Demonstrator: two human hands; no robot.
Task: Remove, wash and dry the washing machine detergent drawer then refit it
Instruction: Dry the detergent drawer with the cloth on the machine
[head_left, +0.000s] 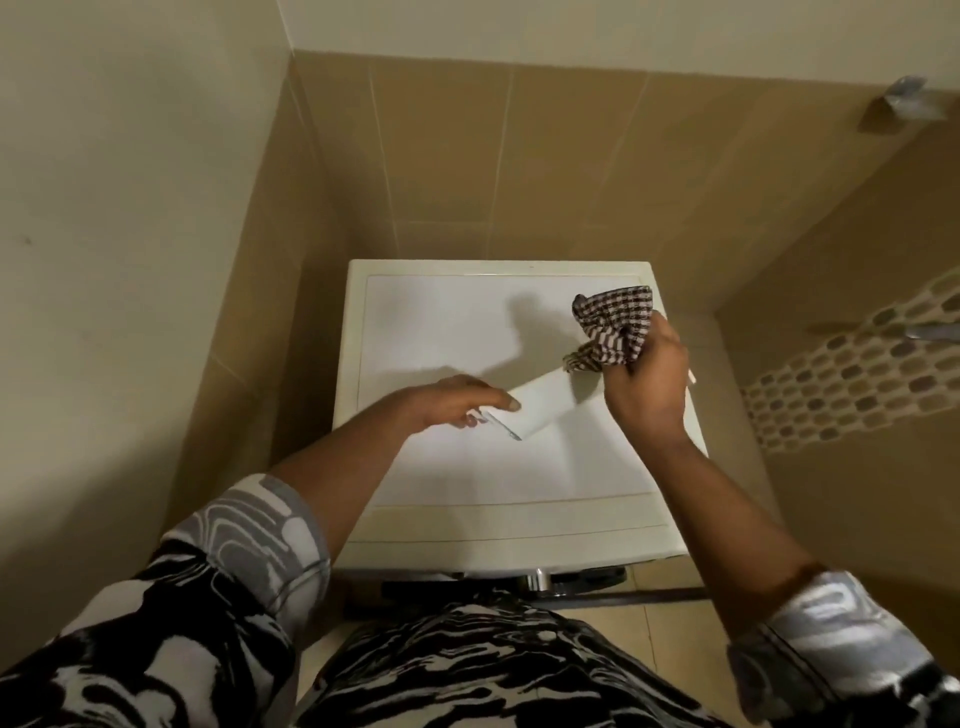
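Nearest the camera: rolled-up sleeves, black-and-white swirl print, on both forearms. Below them the cream-white washing machine top (441, 467), seen from above, set into a corner of tan wall tiles (519, 156).

Left hand (457, 405) over the middle of the lid, palm down. Thumb and fingers pinch the near-left end of the white rectangular plastic detergent drawer (543, 402). The drawer is out of the machine and held just above the lid, long axis slanting away to the right; it casts a shadow on the lid behind.

Right hand (644, 384) at the drawer's far-right end, fingers curled tight around a bunched brown-and-white checked cloth (615, 322). The lower edge of the cloth touches the drawer's far end; whether the right-hand fingers also grip the drawer cannot be told.

Far right: a pebble-mosaic band (852, 379) on the side wall.
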